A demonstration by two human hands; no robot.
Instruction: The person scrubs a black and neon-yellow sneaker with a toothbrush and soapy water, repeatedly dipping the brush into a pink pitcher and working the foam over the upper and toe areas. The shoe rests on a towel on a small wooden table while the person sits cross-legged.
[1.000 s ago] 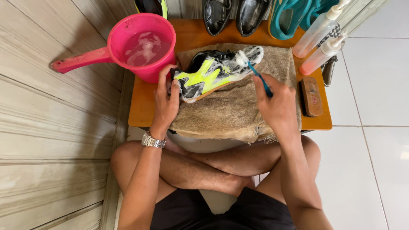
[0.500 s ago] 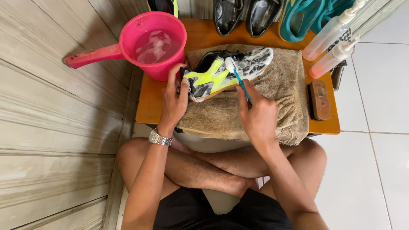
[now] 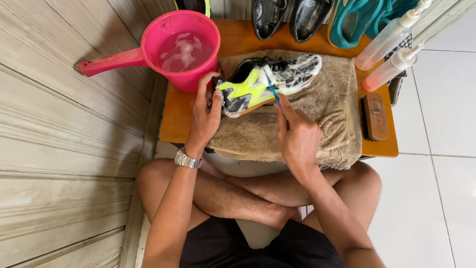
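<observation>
Neon sneaker [image 3: 263,84]: one, left hand [image 3: 206,116] gripping; right hand [image 3: 297,136] clutching one toothbrush [image 3: 272,89].

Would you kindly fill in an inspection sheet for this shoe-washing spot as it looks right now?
Surface: low orange table, mostly covered by a brown towel.
Job's things: soapy yellow and black shoe lying on the towel; blue toothbrush against its side.
Clutter: pink dipper of sudsy water, two pump bottles, wooden brush, dark shoes and teal sandals at the far edge.
Grippers: left hand holds the shoe's heel; right hand grips the toothbrush.
Cables: nothing seen.
Surroundings: white floor tiles on the right, pale panelled wall on the left; the person sits cross-legged.
</observation>
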